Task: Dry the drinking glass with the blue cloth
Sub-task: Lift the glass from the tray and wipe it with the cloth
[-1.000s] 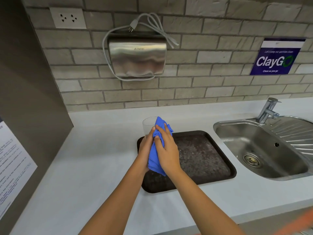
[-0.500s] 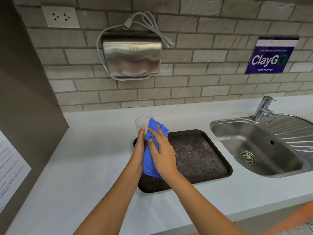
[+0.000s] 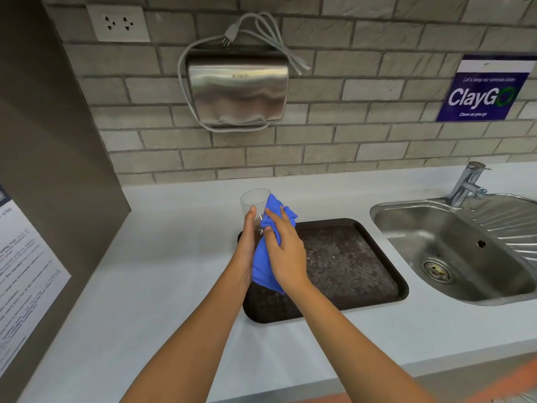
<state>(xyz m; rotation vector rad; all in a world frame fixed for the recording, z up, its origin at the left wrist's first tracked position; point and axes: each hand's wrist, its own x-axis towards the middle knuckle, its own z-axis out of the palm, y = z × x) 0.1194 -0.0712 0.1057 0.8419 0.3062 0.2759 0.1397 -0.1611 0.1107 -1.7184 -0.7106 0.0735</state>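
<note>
A: Where is the drinking glass right now?

B: Held up off the counter in the left hand, just past the near-left corner of the dark tray. Left thumb lies up the side wall, fingers wrapped round the lower body; that hand is closed on the glass. The rim shows clear above the thumb tip, mouth upward and tipped a little away.

A: And the blue cloth?

B: Bunched against the glass's right side, pressed there by the right hand, whose fingers are curled shut on the cloth. One fold stands up beside the rim; a tail hangs down between the two wrists.

A: How will the glass handle?

B: Judging by looks — thin, clear, light, rigid, likely breakable. Probably slick if wet. The cloth is soft and limp, so it should mould to the wall.

A: Best place to hold?

B: Low on the body, where the left hand has it — leaves the rim and upper wall free for wiping. A firm but not crushing squeeze, I'd say. Whether the cloth reaches inside, I cannot tell.

A: Risk?

B: Slipping through wet fingers onto the tray below.
</note>
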